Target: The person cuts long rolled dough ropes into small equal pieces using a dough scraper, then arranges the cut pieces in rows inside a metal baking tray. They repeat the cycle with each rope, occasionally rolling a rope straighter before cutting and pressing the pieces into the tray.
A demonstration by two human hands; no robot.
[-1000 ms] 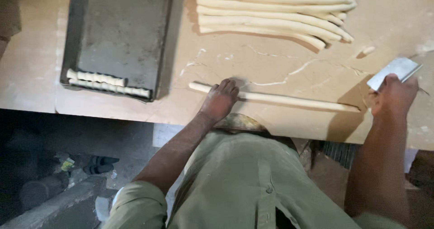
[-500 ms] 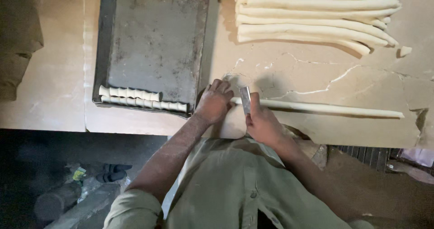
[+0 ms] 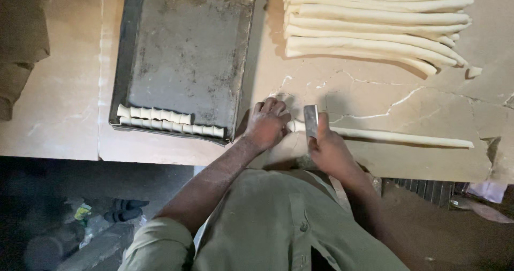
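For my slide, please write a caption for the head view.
Left hand steadies a long pale dough rope; right hand presses a flat metal scraper onto it.
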